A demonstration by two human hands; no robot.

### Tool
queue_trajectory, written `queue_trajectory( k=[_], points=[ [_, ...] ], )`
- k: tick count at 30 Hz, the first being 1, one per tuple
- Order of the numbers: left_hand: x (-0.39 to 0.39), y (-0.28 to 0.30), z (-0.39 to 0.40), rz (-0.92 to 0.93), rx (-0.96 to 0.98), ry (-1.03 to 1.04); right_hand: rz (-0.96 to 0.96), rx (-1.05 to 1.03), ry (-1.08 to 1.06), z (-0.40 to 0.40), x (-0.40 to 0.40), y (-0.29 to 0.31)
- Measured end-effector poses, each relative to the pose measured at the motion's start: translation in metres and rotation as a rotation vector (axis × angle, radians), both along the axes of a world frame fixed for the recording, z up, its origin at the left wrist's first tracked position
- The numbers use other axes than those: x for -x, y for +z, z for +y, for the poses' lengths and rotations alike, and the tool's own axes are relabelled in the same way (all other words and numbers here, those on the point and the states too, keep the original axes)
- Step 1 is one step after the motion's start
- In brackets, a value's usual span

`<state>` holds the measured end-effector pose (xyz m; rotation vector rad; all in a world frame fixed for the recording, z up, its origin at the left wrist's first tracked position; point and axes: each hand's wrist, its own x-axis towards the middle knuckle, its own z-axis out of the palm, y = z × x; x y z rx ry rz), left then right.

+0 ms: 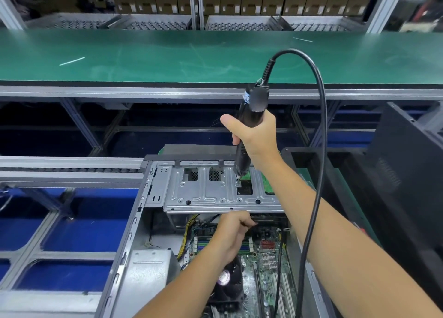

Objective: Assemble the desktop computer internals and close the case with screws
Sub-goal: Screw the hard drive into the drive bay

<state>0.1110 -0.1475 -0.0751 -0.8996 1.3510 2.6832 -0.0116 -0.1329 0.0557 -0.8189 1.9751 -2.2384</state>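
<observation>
The right hand is wrapped around a black electric screwdriver with a thick black cable, held upright with its tip on the silver metal drive cage at the far end of the open grey computer case. The left hand is below the front edge of the cage, fingers curled; I cannot tell what they hold. The green motherboard lies inside the case, below both arms.

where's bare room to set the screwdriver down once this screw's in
The green belt beyond the case is bare, between the far roller racks and its near metal rail. Crowded: drive cage, right hand gripping the screwdriver, left hand over the motherboard.
</observation>
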Motion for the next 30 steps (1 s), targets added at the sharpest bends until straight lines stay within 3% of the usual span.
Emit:
queue_trajectory(
  k=[9,30],
  points=[
    [0.0,-0.002,0.0,0.008,0.012,0.0,0.03,-0.04,0.037,-0.002,0.0,0.003],
    [0.002,0.002,0.0,-0.022,0.029,0.024,-0.013,0.095,0.057,0.01,0.004,0.007]
  ],
)
